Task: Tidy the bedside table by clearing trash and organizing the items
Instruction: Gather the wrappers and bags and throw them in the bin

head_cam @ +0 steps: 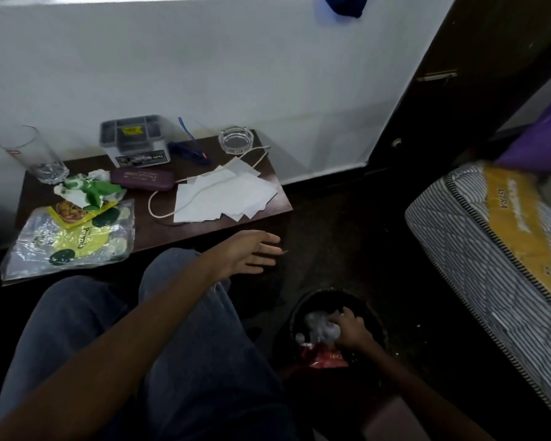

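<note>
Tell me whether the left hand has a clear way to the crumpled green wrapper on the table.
Probably yes. The left hand hovers open and empty at the table's front edge, and only flat packets lie near the crumpled green wrapper.

Bedroom in a home or a hotel room, cannot tell which. Dark bedside table [204, 218] against white wall at centre left; striped mattress [477, 249] corner at right edge; dark wardrobe door [477, 90] with metal handle upper right; black trash bin [295, 310] on dark floor, lower centre.
</note>
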